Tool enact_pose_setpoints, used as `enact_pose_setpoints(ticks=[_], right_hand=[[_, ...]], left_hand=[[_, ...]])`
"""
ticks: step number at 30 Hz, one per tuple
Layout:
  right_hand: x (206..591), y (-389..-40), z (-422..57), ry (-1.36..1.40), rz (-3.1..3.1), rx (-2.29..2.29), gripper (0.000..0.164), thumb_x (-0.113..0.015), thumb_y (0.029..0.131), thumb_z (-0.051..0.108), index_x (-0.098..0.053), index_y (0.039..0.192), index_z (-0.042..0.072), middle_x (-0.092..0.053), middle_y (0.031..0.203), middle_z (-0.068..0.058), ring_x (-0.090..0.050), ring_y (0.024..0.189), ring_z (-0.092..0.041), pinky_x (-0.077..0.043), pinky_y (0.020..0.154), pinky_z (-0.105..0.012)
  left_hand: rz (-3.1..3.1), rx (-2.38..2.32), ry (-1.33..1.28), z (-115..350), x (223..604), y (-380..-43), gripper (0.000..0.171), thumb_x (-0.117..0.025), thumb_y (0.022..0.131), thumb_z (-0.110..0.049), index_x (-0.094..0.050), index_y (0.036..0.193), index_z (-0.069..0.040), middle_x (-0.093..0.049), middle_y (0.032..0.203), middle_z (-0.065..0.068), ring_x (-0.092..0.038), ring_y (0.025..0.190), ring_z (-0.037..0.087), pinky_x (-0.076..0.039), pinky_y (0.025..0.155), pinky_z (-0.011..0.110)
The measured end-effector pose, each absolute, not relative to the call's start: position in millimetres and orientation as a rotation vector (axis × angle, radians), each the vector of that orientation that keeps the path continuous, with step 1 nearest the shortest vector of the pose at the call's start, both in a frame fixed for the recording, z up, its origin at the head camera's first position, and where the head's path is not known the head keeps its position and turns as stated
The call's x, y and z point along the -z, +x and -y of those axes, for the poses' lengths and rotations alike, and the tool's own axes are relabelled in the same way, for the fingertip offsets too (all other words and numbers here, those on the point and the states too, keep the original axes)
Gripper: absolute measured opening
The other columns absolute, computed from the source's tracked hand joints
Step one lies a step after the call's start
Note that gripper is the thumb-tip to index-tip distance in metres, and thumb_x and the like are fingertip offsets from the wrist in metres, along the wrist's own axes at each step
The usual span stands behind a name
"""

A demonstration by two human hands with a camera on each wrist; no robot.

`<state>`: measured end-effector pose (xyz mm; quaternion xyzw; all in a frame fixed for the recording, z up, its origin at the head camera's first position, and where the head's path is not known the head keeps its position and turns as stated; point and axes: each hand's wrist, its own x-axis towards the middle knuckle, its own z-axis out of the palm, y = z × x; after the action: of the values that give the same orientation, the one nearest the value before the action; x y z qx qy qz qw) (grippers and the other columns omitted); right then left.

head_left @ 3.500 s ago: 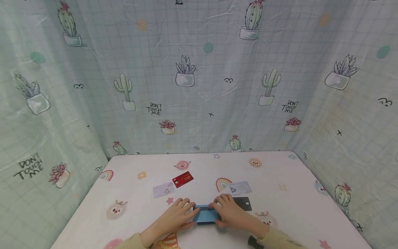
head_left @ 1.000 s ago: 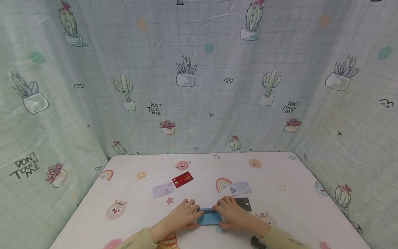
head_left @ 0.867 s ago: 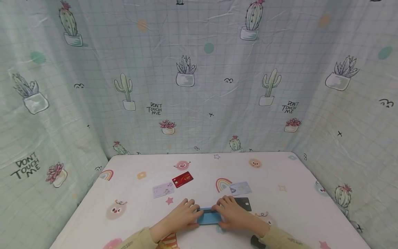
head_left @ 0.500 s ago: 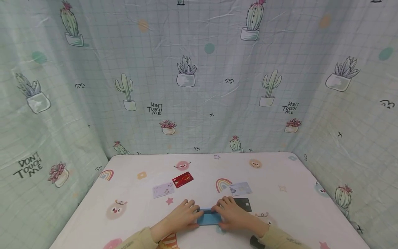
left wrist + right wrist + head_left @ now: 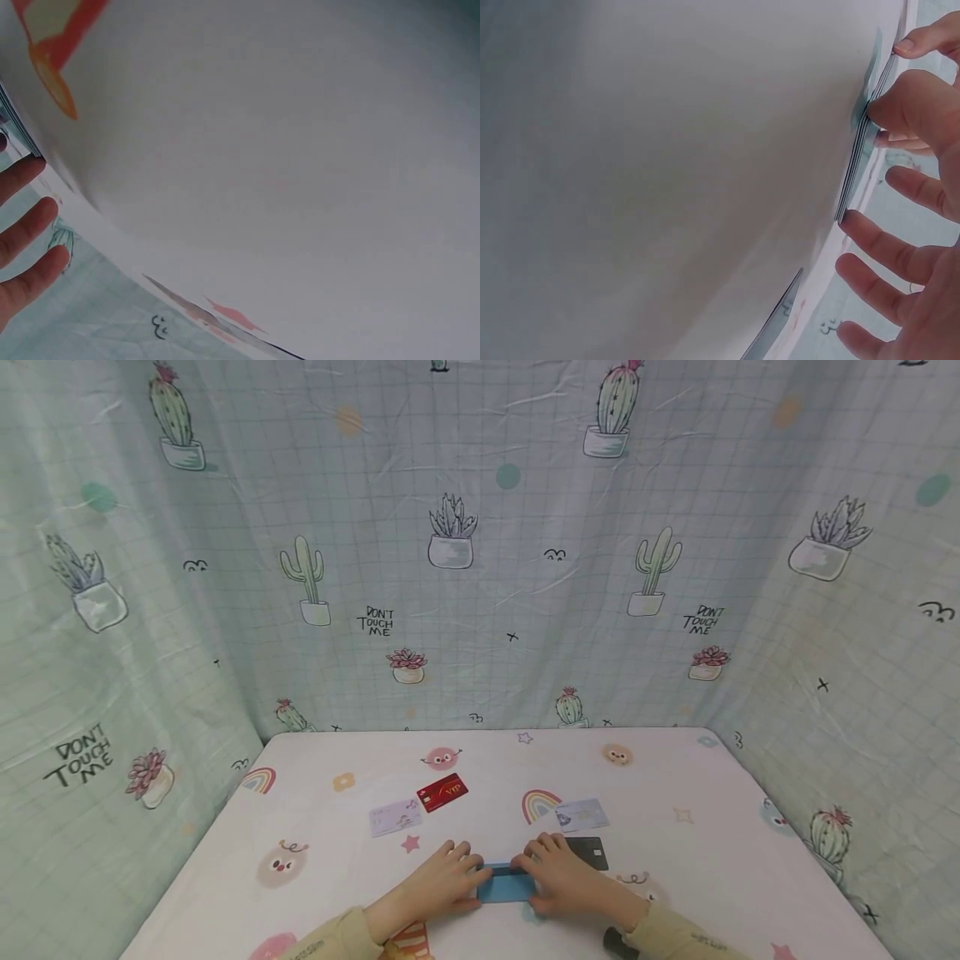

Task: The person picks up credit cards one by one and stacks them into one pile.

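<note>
A neat stack of cards (image 5: 506,887), its top one blue with a dark stripe, lies near the front middle of the table. My left hand (image 5: 442,881) pinches its left end between thumb and fingers. At the right end, my right hand (image 5: 558,881) grips likewise, thumb on the near edge and forefinger on the far edge. In the right wrist view the layered edges of the stack (image 5: 857,161) show between the thumb and forefinger, while the other fingers spread free. Only the tip of the stack (image 5: 19,124) and some fingers (image 5: 30,225) appear in the left wrist view.
Behind the hands lie a red VIP card (image 5: 442,792), a pale lilac card (image 5: 396,818) and a pale grey-blue card (image 5: 583,815). A black card (image 5: 587,852) sits just beyond the right hand. A dark object (image 5: 618,943) shows beside the right sleeve.
Since the oldest frame the cards have gone from slightly offset to evenly lined up, and both hands have shifted a little right and nearer. Over the last second nothing visibly moves.
</note>
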<state>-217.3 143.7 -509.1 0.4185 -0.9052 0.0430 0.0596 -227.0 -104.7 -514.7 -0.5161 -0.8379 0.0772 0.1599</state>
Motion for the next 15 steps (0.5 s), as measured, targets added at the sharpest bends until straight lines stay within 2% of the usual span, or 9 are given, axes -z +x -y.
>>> enact_pose_setpoints(ticks=[15], right_hand=[[505.7,-216.5,-148.6,1.238,2.827,-0.169,0.047,-0.063,0.075,0.037,-0.048,0.117,0.025,-0.049,0.099,0.008,-0.037,0.091,-0.011,-0.034,0.082,-0.038]], left_hand=[[2.419,-0.213,-1.463,105.1,509.9,-224.5,0.041,-0.054,0.082,-0.05,-0.052,0.113,-0.023,-0.06,0.103,-0.007,-0.05,0.091,0.012,-0.046,0.081,0.03]])
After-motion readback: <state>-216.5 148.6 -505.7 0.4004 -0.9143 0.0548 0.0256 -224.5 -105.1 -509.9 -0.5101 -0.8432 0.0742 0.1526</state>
